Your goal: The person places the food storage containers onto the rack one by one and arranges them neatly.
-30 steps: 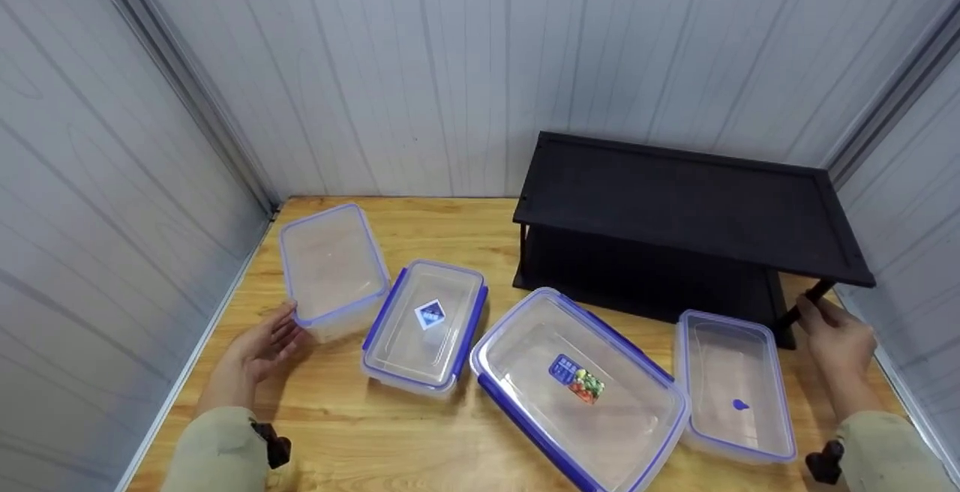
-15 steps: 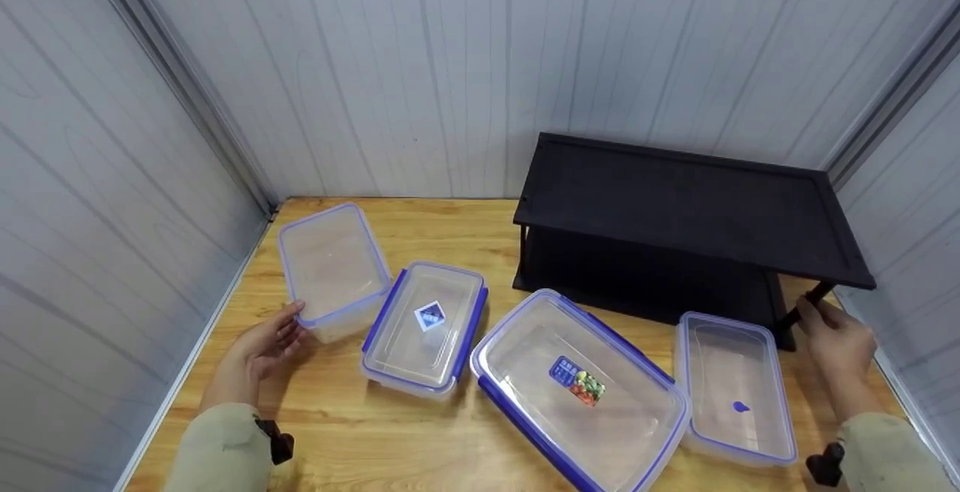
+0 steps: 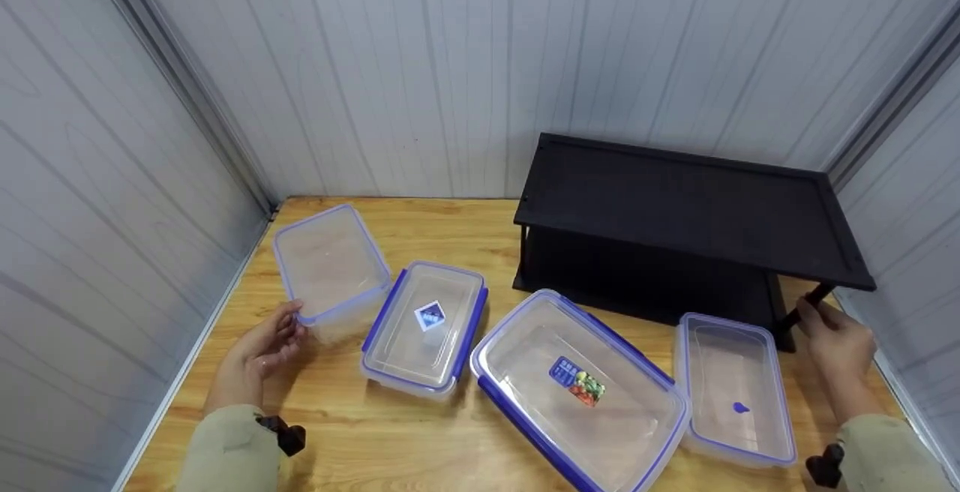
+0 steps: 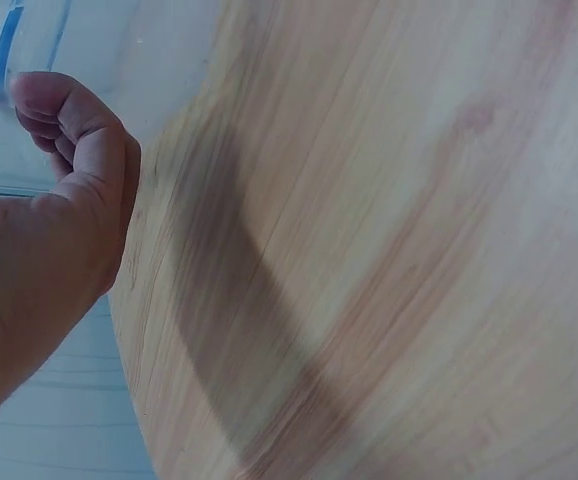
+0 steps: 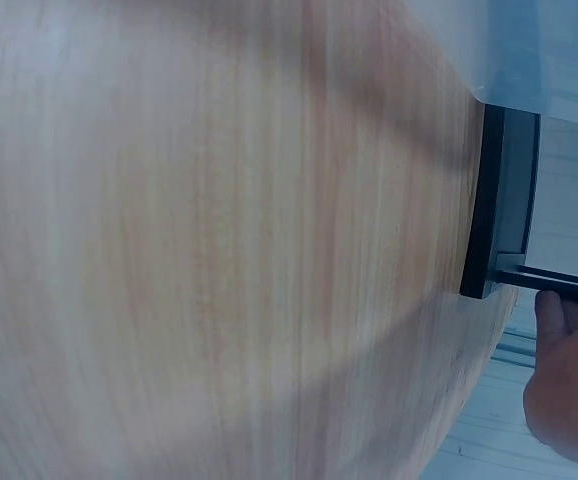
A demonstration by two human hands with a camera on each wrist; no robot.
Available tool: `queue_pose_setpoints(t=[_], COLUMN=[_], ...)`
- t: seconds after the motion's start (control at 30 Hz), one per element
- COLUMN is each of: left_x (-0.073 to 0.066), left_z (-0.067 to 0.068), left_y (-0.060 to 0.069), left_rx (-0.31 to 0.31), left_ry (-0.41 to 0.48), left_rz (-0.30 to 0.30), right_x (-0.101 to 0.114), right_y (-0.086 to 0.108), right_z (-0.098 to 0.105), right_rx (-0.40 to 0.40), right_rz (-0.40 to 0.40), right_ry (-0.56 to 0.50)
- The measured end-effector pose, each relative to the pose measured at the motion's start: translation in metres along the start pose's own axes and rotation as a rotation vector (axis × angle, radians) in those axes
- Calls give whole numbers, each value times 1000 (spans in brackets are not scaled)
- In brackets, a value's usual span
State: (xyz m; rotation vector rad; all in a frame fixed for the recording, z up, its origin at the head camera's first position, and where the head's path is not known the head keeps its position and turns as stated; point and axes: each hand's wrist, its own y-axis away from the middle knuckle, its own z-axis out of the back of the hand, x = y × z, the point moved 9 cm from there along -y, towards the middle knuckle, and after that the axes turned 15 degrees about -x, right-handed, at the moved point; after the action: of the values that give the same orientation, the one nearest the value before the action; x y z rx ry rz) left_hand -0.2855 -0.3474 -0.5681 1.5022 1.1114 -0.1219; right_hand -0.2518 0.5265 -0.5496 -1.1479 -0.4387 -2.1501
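Observation:
At the left of the head view, my left hand [image 3: 271, 342] pinches the near left corner of a clear food container [image 3: 330, 259] with a pale blue rim. In the left wrist view, the thumb and fingers lie on either side of that rim [image 4: 4, 60]. My right hand [image 3: 838, 338] grips the front right post [image 3: 814, 295] of a black two-tier rack [image 3: 690, 207]. The right wrist view shows its fingers curled at the post [image 5: 559, 283], partly cut off by the frame edge.
Between the hands lie a lidded container with blue clips [image 3: 424, 327], a larger lidded container [image 3: 577, 402] and a container with a blue tab [image 3: 735, 387] before the rack. The wooden table [image 3: 360, 439] meets pale panel walls [image 3: 390, 72] behind and at both sides.
My left hand has shifted slightly right, and the container it pinches has turned or tilted a little, its far left corner moving left. The right hand and rack look unchanged.

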Motion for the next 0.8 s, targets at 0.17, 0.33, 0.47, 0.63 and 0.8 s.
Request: queue_pose_setpoints(t=[0.17, 0.33, 0.47, 0.63, 0.8], left_x=[-2, -6, -11, -16, -22], left_z=[1, 1, 4, 5, 7], left_y=[4, 8, 13, 18, 21], left_rx=[17, 52, 79, 86, 72], left_ry=[43, 33, 13, -58, -123], left_rz=[25, 33, 22, -8, -54], right_x=[-1, -2, -1, 0, -1], right_y=[-1, -2, -3, -3, -3], right_z=[-1, 0, 1, 4, 3], right_rx=[8, 11, 5, -12, -14], right_rz=[-11, -5, 11, 20, 0], right_ry=[-3, 23, 30, 7, -21])
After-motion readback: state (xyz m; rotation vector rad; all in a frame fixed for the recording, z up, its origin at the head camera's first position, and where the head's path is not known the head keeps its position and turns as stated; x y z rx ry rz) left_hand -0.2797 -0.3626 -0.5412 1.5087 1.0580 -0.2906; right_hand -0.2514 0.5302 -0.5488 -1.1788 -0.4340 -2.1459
